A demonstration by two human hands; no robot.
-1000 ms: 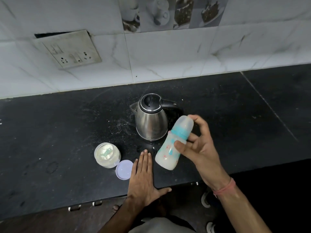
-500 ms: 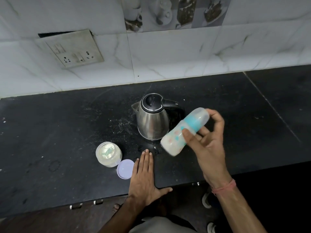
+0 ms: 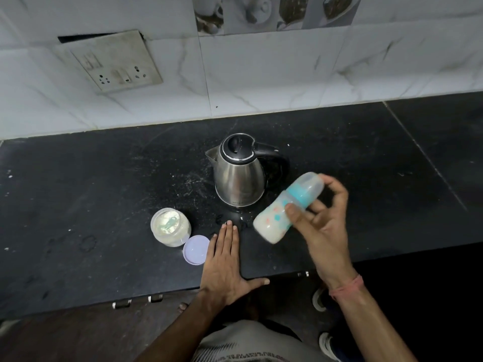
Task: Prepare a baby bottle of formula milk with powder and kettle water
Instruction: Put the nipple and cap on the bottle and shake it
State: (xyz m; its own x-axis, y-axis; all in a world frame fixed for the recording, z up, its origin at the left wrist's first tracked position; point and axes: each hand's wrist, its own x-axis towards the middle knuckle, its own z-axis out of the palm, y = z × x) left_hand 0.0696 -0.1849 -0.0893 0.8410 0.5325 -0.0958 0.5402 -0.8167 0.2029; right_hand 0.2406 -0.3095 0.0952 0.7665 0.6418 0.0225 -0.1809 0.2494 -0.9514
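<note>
Right hand (image 3: 322, 226) grips a tilted baby bottle (image 3: 285, 209) while left hand (image 3: 222, 259) lies flat on the black counter (image 3: 78, 205). Dusty counter, white marble-look tiles (image 3: 261, 74), grubby socket plate (image 3: 117, 61).

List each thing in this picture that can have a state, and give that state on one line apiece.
Baby bottle: capped, tilted, milky inside, held off the counter.
Kettle: upright, lid closed.
Powder jar: open, powder and a scoop inside.
Jar lid: off, lying flat beside the jar.
Right hand: gripping the bottle.
Left hand: flat on the counter, fingers straight.
</note>
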